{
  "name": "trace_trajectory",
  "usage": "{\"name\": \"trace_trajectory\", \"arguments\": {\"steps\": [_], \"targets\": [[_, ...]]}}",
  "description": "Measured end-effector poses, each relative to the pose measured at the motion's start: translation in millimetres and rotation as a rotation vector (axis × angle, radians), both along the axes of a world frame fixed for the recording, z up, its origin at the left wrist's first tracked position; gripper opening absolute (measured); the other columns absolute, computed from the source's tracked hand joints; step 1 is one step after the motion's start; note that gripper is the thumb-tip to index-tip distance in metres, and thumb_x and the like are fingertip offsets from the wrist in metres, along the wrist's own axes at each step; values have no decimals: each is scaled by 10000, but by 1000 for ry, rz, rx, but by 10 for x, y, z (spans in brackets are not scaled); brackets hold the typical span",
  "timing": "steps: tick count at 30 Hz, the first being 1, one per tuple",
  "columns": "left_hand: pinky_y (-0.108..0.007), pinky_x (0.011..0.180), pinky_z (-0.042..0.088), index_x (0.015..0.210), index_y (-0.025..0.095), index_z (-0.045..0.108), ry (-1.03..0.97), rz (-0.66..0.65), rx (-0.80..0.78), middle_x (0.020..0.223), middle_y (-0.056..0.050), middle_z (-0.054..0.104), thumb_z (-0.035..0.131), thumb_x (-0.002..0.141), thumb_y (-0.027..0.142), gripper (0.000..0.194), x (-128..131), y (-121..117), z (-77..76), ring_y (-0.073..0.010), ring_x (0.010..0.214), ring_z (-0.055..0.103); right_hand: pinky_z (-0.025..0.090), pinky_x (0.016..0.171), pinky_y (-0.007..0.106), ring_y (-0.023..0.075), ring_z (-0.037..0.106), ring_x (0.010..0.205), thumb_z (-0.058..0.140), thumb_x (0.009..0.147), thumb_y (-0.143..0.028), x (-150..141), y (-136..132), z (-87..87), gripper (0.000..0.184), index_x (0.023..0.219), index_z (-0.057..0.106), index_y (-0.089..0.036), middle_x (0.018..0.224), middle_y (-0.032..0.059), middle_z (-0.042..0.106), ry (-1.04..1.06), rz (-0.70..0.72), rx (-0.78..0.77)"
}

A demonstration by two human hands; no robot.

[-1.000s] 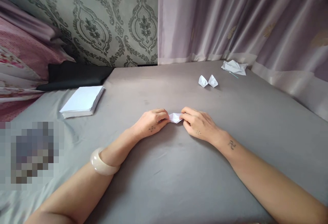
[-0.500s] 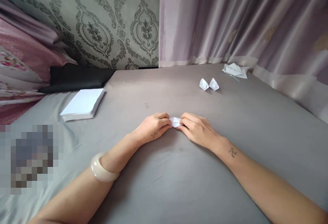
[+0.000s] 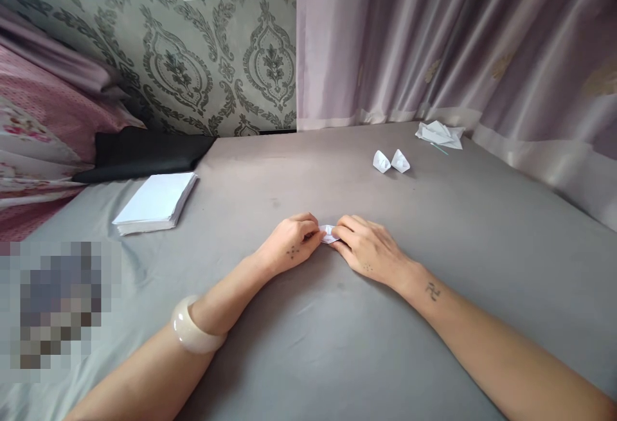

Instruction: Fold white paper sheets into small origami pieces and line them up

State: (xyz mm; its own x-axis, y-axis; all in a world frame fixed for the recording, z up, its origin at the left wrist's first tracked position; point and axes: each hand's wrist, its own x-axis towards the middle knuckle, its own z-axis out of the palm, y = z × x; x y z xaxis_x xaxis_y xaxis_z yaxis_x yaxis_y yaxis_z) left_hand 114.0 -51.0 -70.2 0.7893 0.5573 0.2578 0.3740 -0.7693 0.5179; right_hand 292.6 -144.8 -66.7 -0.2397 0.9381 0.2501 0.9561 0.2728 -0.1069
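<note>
A small folded piece of white paper (image 3: 328, 233) is held just above or on the grey sheet, in the middle of the view. My left hand (image 3: 295, 241) pinches its left end between thumb and fingers. On the other end, the fingers of my right hand (image 3: 364, 244) are closed, with the thumb below. Both ends of the paper are hidden by my fingers; only its creased middle shows. Beyond my right hand stand two small folded white paper shapes (image 3: 382, 162), side by side.
At the left lies a thick stack of white paper (image 3: 157, 199), with a folded black cloth (image 3: 144, 154) behind it. Several folded white papers (image 3: 439, 133) and a thin greenish stick (image 3: 439, 149) lie far right by the curtain (image 3: 347, 54). A blurred-out patch covers something at lower left.
My hands have drawn slightly closer together, and less of the folded paper shows between them. The whole view has shifted a little, with the scene sitting lower.
</note>
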Motion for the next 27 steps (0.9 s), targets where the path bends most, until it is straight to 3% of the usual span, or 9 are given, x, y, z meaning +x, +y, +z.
{"name": "trace_trajectory", "arguments": {"steps": [8,12,16,21,27], "targets": [[-219,616,460,835,174,691,38,-18,-50,917,-52,644,481,888,207,220,-26,-37,33,-109,671,580,391,704,289,165,545,876,497,915,-249,-105,7,31,165,967,647,-202,943,37,597,142,-93,-75],[-229,639,471,930,196,688,147,-38,-77,975,-52,635,468,905,223,222,-29,-15,121,-123,720,609,386,677,285,166,547,866,482,914,-245,-141,10,41,170,945,639,-187,936,43,589,166,-125,-86],[-247,630,461,957,197,678,331,-86,7,1006,-64,617,445,913,218,239,12,-29,229,-142,731,617,390,704,292,174,542,884,502,887,-211,-146,0,36,140,934,632,-191,939,44,581,143,-115,-93],[-258,618,451,888,189,686,402,30,50,974,-67,638,485,868,204,203,121,-114,278,-169,752,627,406,755,304,183,534,922,508,882,-199,-130,-23,24,140,947,632,-193,961,54,578,120,-84,-101],[-254,592,450,727,172,694,243,189,-108,857,-57,671,558,836,310,222,165,-95,201,-139,634,595,415,737,312,193,543,920,471,908,-228,-114,-54,-3,182,959,641,-190,980,62,601,138,-85,-72]]}}
